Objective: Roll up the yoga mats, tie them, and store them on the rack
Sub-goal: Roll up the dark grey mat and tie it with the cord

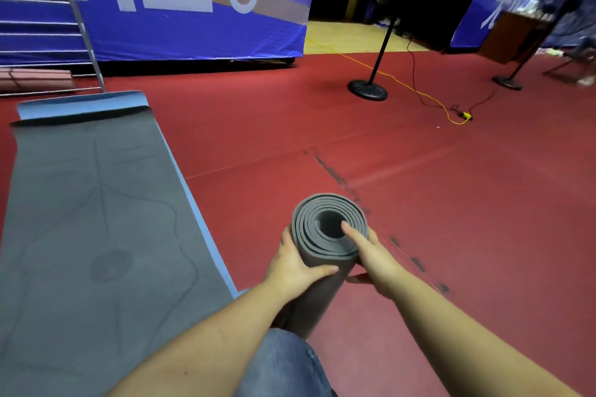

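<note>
A rolled grey yoga mat [317, 237] stands on end in front of me, its spiral end facing up. My left hand [295, 264] grips its left side, thumb across the front. My right hand [371, 251] holds the right side with the thumb pressed on the roll's top edge. No tie shows on the roll. A second grey mat [93, 219] lies flat and unrolled on the floor at the left, on top of a light blue mat [80, 103] whose far end sticks out. The metal rack [80, 26] stands at the far left, with a rolled pink mat [35, 79] on a low shelf.
Red floor spreads to the right. Two black round-based stands [367, 89] [508, 80] rise at the back, with a yellow cable [429, 100] and a black cable trailing across the floor. Blue banners line the back wall. My knee in jeans [283, 364] is below the roll.
</note>
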Action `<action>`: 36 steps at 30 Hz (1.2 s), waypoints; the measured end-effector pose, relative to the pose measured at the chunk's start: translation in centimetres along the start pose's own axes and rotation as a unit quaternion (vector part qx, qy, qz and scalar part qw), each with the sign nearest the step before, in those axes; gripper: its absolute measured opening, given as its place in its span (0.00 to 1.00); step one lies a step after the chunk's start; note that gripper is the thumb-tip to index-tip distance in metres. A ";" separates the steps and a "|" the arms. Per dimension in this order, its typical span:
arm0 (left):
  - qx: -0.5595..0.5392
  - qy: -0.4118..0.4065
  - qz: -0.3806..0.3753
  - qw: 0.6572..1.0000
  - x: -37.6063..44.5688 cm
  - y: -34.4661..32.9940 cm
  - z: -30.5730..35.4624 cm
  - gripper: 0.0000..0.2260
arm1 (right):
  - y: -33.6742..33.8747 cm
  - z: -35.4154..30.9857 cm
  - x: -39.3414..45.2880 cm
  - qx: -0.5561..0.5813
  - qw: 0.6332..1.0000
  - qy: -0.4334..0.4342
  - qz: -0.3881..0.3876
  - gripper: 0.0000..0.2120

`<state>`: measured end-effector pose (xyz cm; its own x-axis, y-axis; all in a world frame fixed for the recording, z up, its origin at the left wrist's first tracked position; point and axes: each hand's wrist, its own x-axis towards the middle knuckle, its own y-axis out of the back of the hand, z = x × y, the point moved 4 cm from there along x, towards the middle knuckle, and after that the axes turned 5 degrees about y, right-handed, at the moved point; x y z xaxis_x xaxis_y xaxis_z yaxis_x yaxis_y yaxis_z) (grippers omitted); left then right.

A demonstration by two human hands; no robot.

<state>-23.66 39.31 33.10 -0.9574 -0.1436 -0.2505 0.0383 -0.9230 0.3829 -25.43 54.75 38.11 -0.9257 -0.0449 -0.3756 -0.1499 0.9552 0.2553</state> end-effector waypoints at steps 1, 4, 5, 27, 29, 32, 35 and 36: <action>-0.006 -0.004 0.008 1.000 -0.5 0.5 0.1 0.48 | -0.5 -0.5 -0.4 0.008 1.000 0.013 0.010 0.17; -0.028 -0.025 0.040 0.999 -1.7 3.1 1.2 0.45 | -1.5 -3.3 -1.5 -0.013 0.998 0.054 0.009 0.15; -0.030 -0.037 0.050 0.998 -2.1 4.2 1.8 0.43 | -1.8 -4.4 -2.1 -0.015 0.998 0.068 0.006 0.15; 0.137 -0.160 0.304 0.929 -16.1 27.4 6.2 0.59 | -20.6 -15.5 -12.7 0.279 0.944 0.096 -0.149 0.08; 0.211 -0.100 0.277 0.932 -15.1 27.3 3.3 0.63 | -23.2 -11.9 -11.7 0.308 0.939 0.014 -0.154 0.08; 0.258 -0.026 0.226 0.939 -13.2 26.4 -2.2 0.61 | -26.8 -6.1 -9.9 0.328 0.926 -0.099 -0.158 0.08; 0.249 0.050 0.165 0.953 -10.7 24.8 -8.4 0.58 | -28.9 -0.8 -7.8 0.309 0.918 -0.179 -0.172 0.10; 0.239 0.072 0.144 0.957 -9.8 24.0 -10.3 0.58 | -29.1 1.0 -6.8 0.285 0.922 -0.198 -0.170 0.11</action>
<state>-10.41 14.83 35.58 -0.8761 -0.4471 -0.1802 0.1260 -0.5732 0.8097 -14.43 27.50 32.37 -0.6419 -0.3675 -0.6730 -0.0967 0.9095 -0.4043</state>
